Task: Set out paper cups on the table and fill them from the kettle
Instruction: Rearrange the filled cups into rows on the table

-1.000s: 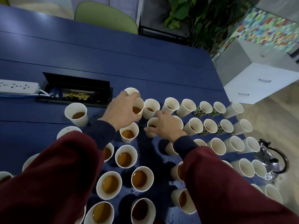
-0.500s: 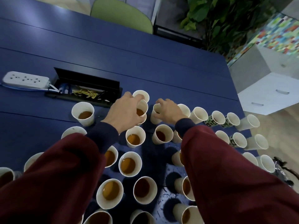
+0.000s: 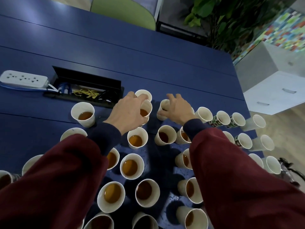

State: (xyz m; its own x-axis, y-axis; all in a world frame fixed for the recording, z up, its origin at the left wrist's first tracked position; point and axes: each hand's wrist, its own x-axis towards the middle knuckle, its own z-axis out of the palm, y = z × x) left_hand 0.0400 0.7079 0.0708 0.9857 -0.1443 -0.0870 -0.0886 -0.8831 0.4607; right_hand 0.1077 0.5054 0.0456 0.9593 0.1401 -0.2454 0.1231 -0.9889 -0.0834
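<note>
Several white paper cups stand on the blue table [image 3: 148, 52], many holding brown liquid, such as one cup [image 3: 137, 140] near the middle. My left hand [image 3: 127, 114] grips a filled cup [image 3: 146, 110], with an empty cup [image 3: 145, 94] just behind its fingertips. My right hand [image 3: 177, 109] holds another white cup [image 3: 163, 108] by its side, fingers spread over it. A row of empty cups, a few with green print [image 3: 219, 120], runs to the right edge. The glass kettle [image 3: 290, 175] shows partly at the far right, low beside the table.
A white power strip [image 3: 23, 79] and an open black cable box [image 3: 85, 88] lie at the left rear. A lone filled cup [image 3: 83, 114] stands near the box. Green chair [image 3: 123, 12], plant [image 3: 222, 19] and white drawer unit [image 3: 272, 93] lie beyond the table. Droplets wet the table among the cups.
My right hand has moved up and left from a cup in the second row onto a cup in the back row. My left hand stayed on its cup. The view shifted left.
</note>
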